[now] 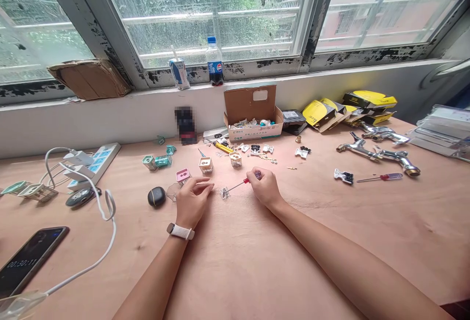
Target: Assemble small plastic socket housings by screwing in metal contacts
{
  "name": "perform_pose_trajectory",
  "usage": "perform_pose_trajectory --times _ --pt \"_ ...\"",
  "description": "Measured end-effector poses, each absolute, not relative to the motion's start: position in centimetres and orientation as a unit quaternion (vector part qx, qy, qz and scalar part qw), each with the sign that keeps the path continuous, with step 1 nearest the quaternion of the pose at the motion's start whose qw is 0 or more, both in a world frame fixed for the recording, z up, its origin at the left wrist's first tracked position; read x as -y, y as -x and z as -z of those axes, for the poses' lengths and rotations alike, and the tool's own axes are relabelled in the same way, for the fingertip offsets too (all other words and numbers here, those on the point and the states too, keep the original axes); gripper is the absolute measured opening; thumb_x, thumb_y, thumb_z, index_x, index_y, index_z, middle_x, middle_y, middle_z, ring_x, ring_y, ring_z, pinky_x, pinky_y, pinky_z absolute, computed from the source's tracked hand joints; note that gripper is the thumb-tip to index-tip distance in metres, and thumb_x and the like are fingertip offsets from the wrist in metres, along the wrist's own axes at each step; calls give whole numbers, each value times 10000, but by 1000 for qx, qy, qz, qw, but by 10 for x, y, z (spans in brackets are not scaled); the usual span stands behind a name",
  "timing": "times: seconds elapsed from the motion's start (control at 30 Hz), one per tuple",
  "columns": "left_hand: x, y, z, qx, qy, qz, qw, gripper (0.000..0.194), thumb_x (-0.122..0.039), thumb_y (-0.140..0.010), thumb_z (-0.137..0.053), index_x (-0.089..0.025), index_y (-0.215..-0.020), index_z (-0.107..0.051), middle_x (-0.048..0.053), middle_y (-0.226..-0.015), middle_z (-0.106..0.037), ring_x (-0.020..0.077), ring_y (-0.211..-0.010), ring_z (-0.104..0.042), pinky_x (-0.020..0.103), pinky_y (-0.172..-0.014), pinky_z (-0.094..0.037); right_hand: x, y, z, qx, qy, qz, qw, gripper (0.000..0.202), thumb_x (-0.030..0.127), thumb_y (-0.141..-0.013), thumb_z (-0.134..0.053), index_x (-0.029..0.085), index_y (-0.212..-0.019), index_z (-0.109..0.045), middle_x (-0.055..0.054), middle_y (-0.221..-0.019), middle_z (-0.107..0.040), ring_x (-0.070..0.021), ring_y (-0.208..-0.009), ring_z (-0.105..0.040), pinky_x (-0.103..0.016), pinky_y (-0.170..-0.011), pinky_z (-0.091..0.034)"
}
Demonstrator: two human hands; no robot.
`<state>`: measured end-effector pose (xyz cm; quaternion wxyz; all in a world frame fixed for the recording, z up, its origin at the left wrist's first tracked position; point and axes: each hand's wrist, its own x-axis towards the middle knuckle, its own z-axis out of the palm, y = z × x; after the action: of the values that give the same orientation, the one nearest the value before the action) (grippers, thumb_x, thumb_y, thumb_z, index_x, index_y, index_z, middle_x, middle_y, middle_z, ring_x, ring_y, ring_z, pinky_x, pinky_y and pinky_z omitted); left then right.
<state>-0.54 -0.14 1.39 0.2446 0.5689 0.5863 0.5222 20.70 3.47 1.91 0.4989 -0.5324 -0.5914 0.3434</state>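
My right hand (pixel 263 189) is closed around the handle of a screwdriver (pixel 238 185), red and purple at the grip with a thin metal shaft. The shaft points left, and its tip is at a small clear piece with metal parts (pixel 224 193) lying on the table; whether it touches is too small to tell. My left hand (pixel 194 202) rests just left of that piece, fingers stretched out and holding nothing visible. A white-banded watch (pixel 179 231) is on the left wrist. Beside this hand are a pink-topped small box (pixel 183 175), a clear hexagonal piece (pixel 172 192) and a rounded black case (pixel 156 196).
Behind the hands stand cream small boxes (pixel 206 164), a yellow cutter (pixel 224 148) and an open carton (pixel 253 133) of parts. Metal taps (pixel 367 151) and another screwdriver (pixel 382 177) lie right. A power strip (pixel 96 166), white cable (pixel 112 241) and phone (pixel 33 256) occupy the left.
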Motion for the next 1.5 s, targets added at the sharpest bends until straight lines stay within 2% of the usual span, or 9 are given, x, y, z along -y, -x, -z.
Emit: perform_pose_trajectory --times 0.2,0.37,0.5,0.77,0.97,1.2,1.4,1.5 --pt "2 3 -15 -586 -501 -550 321 319 -426 -808 -704 -145 -954 -665 84 -809 -757 246 -759 -768 382 -725 -659 -35 -207 -17 597 533 -344 491 331 403 -794 -528 173 -555 -529 0 -554 -565 -116 -536 -437 -241 -552 -317" --pt "1 2 -13 -578 -508 -551 322 311 -424 -826 -676 -145 -963 -663 74 -793 -743 237 -766 -763 394 -759 -658 -35 -207 -17 608 529 -343 482 332 393 -816 -526 166 -578 -566 -10 -606 -626 -115 -555 -474 -234 -570 -337" --pt "1 4 -13 -585 -543 -532 282 250 -372 -844 -639 -155 -962 -679 82 -873 -742 226 -831 -752 397 -811 -644 -35 -206 -17 610 530 -345 477 333 395 -830 -526 165 -594 -578 -21 -657 -673 -117 -564 -498 -233 -579 -354" --pt "0 2 -16 -571 -535 -538 314 270 -259 -773 -669 -139 -1014 -656 106 -972 -738 224 -929 -737 416 -891 -619 -35 -207 -17 608 528 -356 474 311 388 -821 -539 168 -604 -576 -27 -683 -697 -125 -584 -539 -234 -595 -381" --pt "0 3 -18 -569 -492 -555 356 348 -310 -721 -745 -135 -1005 -645 113 -975 -741 253 -950 -739 438 -880 -622 -34 -206 -17 609 527 -356 473 319 392 -826 -537 168 -602 -576 -25 -684 -702 -122 -582 -544 -231 -596 -380" --pt "-2 5 -15 -571 -487 -555 358 433 -364 -676 -795 -139 -1017 -650 125 -1020 -736 277 -976 -733 457 -890 -608 -35 -207 -17 612 522 -353 478 314 379 -828 -538 168 -599 -582 -24 -671 -696 -120 -567 -536 -231 -581 -368" --pt "-3 7 -11 -572 -506 -552 335 414 -361 -688 -778 -146 -1019 -652 118 -1032 -730 260 -979 -723 436 -899 -594 -35 -207 -16 615 524 -346 477 315 381 -830 -540 171 -599 -587 -20 -661 -692 -122 -565 -530 -234 -574 -359" --pt "-2 7 -12 -587 -529 -538 294 386 -372 -710 -758 -156 -1016 -662 99 -1008 -726 236 -926 -719 394 -845 -595 -35 -207 -16 615 524 -345 478 320 387 -833 -543 170 -602 -588 -21 -663 -693 -123 -566 -531 -234 -574 -360"
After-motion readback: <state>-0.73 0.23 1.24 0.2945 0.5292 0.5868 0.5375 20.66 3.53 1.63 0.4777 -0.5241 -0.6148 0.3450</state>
